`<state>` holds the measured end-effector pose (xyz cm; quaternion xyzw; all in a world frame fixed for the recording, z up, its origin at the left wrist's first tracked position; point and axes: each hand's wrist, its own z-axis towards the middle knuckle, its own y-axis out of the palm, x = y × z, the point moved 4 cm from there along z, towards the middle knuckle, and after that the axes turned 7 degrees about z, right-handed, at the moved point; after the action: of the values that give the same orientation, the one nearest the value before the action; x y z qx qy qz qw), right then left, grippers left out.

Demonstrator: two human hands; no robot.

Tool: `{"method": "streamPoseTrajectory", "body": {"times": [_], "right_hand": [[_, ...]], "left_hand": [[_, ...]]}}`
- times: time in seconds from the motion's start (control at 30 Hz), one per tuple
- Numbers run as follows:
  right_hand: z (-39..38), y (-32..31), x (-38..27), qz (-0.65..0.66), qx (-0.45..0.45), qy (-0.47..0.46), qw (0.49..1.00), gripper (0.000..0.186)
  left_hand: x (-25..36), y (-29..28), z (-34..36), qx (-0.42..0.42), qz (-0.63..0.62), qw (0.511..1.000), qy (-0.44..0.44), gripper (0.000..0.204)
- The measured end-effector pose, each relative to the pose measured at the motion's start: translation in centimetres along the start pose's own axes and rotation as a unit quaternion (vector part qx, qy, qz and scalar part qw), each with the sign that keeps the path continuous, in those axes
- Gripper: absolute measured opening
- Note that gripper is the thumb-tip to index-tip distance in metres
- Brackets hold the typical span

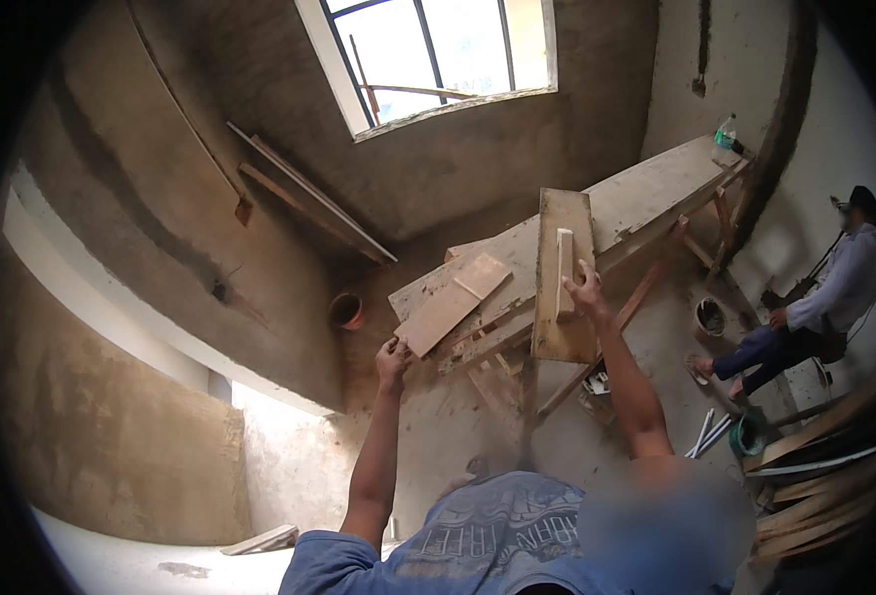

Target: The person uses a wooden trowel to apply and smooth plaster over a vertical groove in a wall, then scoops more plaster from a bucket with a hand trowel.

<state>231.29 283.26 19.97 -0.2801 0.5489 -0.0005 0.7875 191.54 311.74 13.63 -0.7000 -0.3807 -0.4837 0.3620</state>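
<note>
My left hand (393,362) is closed at the near corner of a flat tan board (448,315), which has a thin batten across it and lies over the end of a long plank bench (646,203). My right hand (585,291) has its fingers curled at the raised wooden handle (565,260) of a long rectangular plastering float (549,332). The float crosses over the bench, its near end past the bench's edge. Whether it rests on the bench or is held just above cannot be told.
A bottle (725,131) stands at the bench's far end. At right a person (840,283) stands near a bucket (709,317) and a pile of timber (825,486). Another bucket (347,310) sits by the left wall, where long strips (309,193) lean. A barred window (428,55) is ahead.
</note>
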Motion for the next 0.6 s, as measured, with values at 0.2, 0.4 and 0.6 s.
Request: {"method": "streamPoseTrajectory", "body": {"times": [0.2,0.4,0.6], "right_hand": [[-9.1,2.9,-3.0,0.269,-0.096,-0.071,0.956,0.056],[-18.0,12.7,-9.9,0.628,-0.229,0.274,0.692,0.083],[-19.8,11.5,-12.4,0.678,-0.235,0.251,0.650,0.070]], "left_hand": [[4.6,2.7,-2.7,-0.040,-0.132,0.987,0.076,0.029],[10.8,7.4,-16.8,-0.055,0.088,0.922,0.373,0.018],[8.8,6.3,-20.3,-0.173,0.179,0.877,0.411,0.024]]}}
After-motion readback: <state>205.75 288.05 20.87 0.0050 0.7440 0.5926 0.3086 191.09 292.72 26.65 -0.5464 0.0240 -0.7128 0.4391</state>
